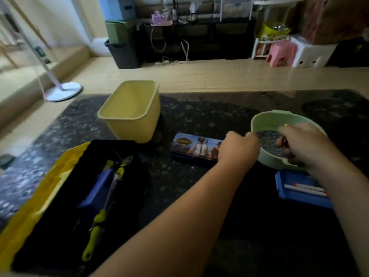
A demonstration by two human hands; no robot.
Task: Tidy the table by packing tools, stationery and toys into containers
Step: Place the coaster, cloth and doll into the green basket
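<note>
Steadying is given by the left hand [240, 147], curled on the near rim of the green bowl [265, 119], probably so it is kept from sliding. The right hand [301, 145] is dipped into the bowl's dark, blurred contents [267, 139], fingers bent; whether anything is pinched cannot be told. The bowl is set beside the pencil tin [196, 146].

One each: yellow tub [129, 129], green bowl [279, 114], printed tin [191, 146], toolbox [46, 220], blue case [299, 199]. Two pens [303, 187].
</note>
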